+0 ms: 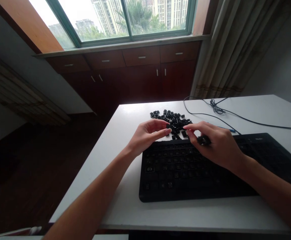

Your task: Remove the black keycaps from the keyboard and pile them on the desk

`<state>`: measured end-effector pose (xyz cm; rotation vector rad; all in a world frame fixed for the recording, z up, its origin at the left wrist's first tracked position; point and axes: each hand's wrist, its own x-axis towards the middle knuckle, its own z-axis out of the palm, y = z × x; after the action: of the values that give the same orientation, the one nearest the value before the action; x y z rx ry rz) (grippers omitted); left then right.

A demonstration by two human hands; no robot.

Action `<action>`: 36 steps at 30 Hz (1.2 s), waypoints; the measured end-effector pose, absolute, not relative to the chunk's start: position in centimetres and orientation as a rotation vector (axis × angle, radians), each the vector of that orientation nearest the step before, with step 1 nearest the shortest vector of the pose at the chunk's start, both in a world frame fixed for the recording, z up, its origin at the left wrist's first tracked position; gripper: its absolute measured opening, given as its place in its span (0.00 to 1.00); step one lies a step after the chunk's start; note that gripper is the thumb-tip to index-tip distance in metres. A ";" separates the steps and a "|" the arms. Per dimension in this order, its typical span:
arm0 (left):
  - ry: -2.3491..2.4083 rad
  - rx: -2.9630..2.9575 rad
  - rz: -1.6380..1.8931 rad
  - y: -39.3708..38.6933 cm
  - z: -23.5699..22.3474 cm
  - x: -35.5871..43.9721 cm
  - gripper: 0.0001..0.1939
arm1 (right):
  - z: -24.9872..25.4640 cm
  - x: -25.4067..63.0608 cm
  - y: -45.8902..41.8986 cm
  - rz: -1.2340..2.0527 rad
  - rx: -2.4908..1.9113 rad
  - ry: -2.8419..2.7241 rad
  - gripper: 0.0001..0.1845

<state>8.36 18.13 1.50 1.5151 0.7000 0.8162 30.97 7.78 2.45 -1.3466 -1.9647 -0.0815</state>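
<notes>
My left hand (pixel 155 130) is closed in a pinch on a small black keycap (pixel 168 126), just beyond the keyboard's back edge. My right hand (pixel 212 140) hovers over the middle of the black keyboard (pixel 175 191), its thumb and forefinger nearly together. Curled in its other fingers is a dark lump (pixel 204 140) that looks like black keycaps; its exact shape is hard to make out. Many key positions on the keyboard show bare sockets. Behind both hands lies a heap of loose black keycaps (pixel 177 122), partly covered by the fingertips.
A black cable (pixel 258 122) with a tied bundle runs across the right of the white table (pixel 110 150). Behind the right hand lies a thin blue stick-like tool (pixel 232 130), partly hidden. Dark wooden cabinets (pixel 135 80) stand under the window beyond the table.
</notes>
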 end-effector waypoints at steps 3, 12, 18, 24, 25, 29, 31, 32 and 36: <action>0.656 1.556 0.786 17.6 1.6 8.6 0.16 | 2.7 31.6 8.1 -0.118 -1.349 -1.973 0.14; 0.587 1.708 0.749 17.0 1.4 8.9 0.14 | 2.0 30.8 7.8 0.074 -1.121 -2.148 0.19; 0.575 1.738 0.777 17.0 1.3 8.7 0.14 | 1.6 29.9 7.4 0.100 -1.126 -2.082 0.18; 0.580 1.811 0.749 17.2 1.3 8.6 0.15 | 1.5 30.0 7.4 0.067 -1.148 -2.071 0.16; 0.582 1.826 0.746 17.2 1.4 8.6 0.15 | 1.5 30.0 7.4 0.060 -1.152 -2.071 0.16; 0.554 1.873 0.737 17.1 1.5 8.5 0.15 | 1.4 30.3 7.5 0.048 -1.165 -2.079 0.15; 0.533 1.891 0.726 17.1 1.6 8.5 0.14 | 1.3 30.3 7.5 0.051 -1.153 -2.082 0.15; 0.528 1.900 0.719 17.1 1.7 8.5 0.14 | 1.3 30.3 7.5 0.051 -1.146 -2.084 0.15; 0.517 1.941 0.679 17.2 1.8 8.3 0.13 | 1.3 30.2 7.5 0.032 -1.147 -2.096 0.16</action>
<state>8.32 17.18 1.79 1.9407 0.5174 0.6787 30.20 7.46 1.32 -1.1466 -2.0962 0.0320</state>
